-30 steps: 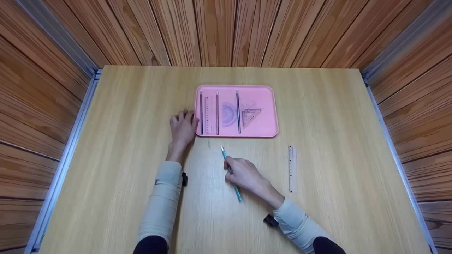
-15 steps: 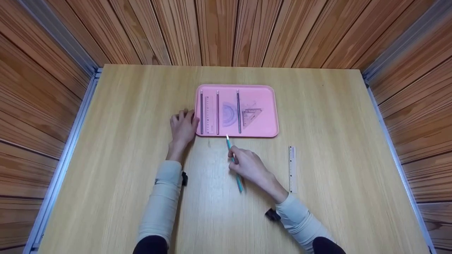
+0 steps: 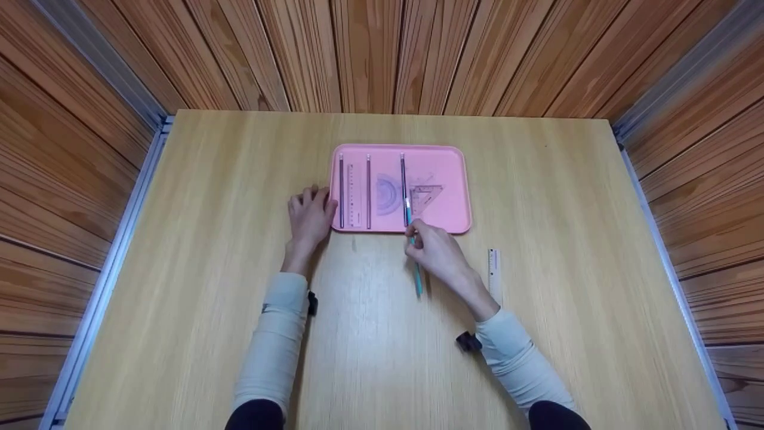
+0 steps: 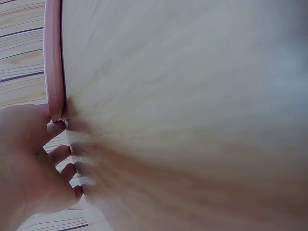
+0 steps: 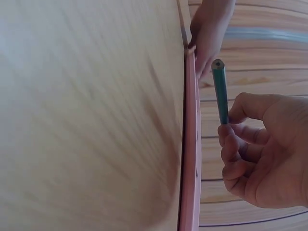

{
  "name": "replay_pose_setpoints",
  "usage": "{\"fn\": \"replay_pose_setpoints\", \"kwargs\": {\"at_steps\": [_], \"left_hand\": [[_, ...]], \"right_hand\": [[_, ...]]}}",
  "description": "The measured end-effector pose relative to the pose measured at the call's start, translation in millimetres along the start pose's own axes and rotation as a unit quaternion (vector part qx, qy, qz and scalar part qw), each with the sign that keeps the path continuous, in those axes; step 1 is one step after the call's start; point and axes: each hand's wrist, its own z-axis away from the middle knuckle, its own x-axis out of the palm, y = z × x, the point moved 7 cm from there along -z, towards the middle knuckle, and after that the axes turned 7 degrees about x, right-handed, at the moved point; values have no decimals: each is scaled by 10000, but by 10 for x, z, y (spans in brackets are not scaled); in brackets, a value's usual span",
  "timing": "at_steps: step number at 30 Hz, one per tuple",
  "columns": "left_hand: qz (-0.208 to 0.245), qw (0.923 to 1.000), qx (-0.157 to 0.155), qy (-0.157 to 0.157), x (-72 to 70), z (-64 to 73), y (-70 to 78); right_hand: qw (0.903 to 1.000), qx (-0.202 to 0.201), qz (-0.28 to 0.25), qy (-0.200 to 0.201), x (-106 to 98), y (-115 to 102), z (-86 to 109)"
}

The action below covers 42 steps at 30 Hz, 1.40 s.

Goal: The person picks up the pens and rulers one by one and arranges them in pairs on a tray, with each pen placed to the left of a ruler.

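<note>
My right hand (image 3: 439, 254) pinches a teal pencil (image 3: 418, 282) over the front edge of the pink tray (image 3: 455, 209). Its eraser end points away and overlaps a dark pencil (image 3: 403, 173) in the tray. In the right wrist view the pencil's blunt, unsharpened end faces the camera, held between thumb and fingers above the tray rim (image 5: 191, 144). My left hand (image 3: 310, 218) holds the tray's left side near the front corner, thumb over the rim and the other fingers down by the table. The left wrist view shows its fingertips (image 4: 57, 129) right at the corner.
Inside the tray lie two more dark pencils, a clear ruler (image 3: 354, 194), a protractor (image 3: 388, 194) and a set square (image 3: 425, 196). Another ruler (image 3: 495, 269) lies on the table to the right, partly covered by my right forearm. Wooden panels (image 3: 370, 54) surround the table.
My right hand has carried the teal pencil forward and to the right, from the table in front of the tray to over its front edge. My left hand has stayed in place.
</note>
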Motion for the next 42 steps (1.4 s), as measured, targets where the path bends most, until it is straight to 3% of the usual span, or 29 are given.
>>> {"fn": "replay_pose_setpoints", "kwargs": {"at_steps": [18, 42], "left_hand": [[67, 9998, -158, -63, 13, 17, -23], [74, 10000, 39, 44, -13, 24, 12]], "right_hand": [[9985, 260, -57, 472, -300, 259, -286], [9948, 726, -151, 696, -506, 663, -752]]}}
